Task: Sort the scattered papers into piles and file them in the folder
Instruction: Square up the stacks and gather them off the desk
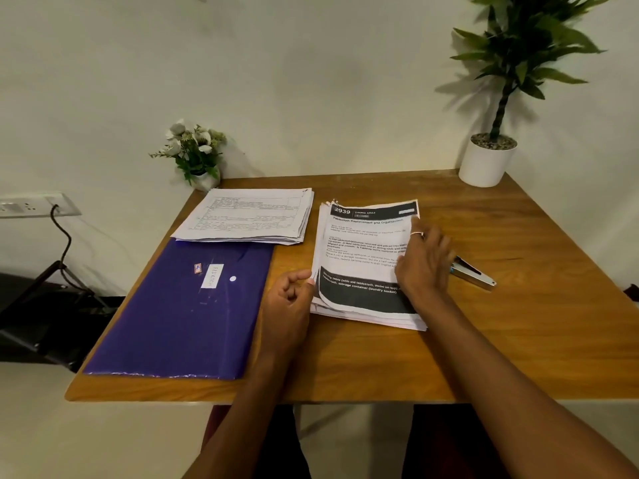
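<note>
A purple folder (179, 316) lies closed along the left side of a wooden table (518, 323), snap side up, as a person squares up printed sheets for filing. A far pile (249, 216) sits at the folder's far end, its near edge overlapping the cover.

The left hand (288, 295), fingers curled, butts against the left edge of the near pile (359, 257) in the middle of the table, just beside the folder. The right hand (423, 261) lies flat on that pile's right side, fingers straight and close together, a ring on one of them.

The step in hand looks like evening out this second pile. It would go best with the flat hand holding the sheets down lightly while the curled one pushes the ragged left and near edges in. After that the block can be lifted and tapped on the table, so that the dog-eared top corner does not catch when it goes into the folder. The far pile must come off the cover before the folder can open.

A stapler (473, 273) lies just right of the right hand, its near end hidden behind it. Whether the left hand pinches any sheets or only touches their edge cannot be told. The far pile's print is too small to read, and the number of sheets in either pile is unclear.
</note>
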`<action>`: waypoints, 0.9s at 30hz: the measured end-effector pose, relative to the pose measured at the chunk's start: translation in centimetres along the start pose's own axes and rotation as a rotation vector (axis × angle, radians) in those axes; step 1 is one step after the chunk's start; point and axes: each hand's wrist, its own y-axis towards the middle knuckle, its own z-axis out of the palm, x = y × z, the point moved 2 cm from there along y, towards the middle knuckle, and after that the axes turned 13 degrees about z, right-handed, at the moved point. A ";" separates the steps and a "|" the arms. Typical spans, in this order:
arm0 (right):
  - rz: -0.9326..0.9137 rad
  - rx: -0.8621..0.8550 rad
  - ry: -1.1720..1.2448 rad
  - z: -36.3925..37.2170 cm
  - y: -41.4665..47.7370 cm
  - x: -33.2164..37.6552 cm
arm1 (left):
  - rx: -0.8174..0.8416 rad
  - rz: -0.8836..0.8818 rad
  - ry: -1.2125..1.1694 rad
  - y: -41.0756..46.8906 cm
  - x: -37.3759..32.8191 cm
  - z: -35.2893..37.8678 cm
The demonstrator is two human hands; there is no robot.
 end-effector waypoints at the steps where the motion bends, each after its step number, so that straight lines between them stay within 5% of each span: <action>1: -0.046 -0.040 -0.007 -0.2 -0.1 0.5 | -0.032 0.013 -0.023 -0.1 -0.1 0.0; 3: -0.187 -0.029 0.131 0.0 -0.4 2.2 | -0.096 0.045 -0.048 -0.1 -0.5 -0.1; 5: -0.233 0.159 0.374 0.3 -1.0 4.9 | -0.138 0.068 -0.057 -0.1 -0.6 -0.1; 11: 0.046 0.637 0.681 1.6 -2.0 13.6 | -0.205 0.088 -0.051 0.1 -0.1 -0.4; 21: 0.039 0.482 0.296 6.4 0.9 21.1 | -0.185 0.058 -0.020 0.7 1.4 -0.8; 27: 0.096 0.549 0.274 8.3 1.9 22.0 | -0.176 0.056 -0.033 0.8 1.9 -0.8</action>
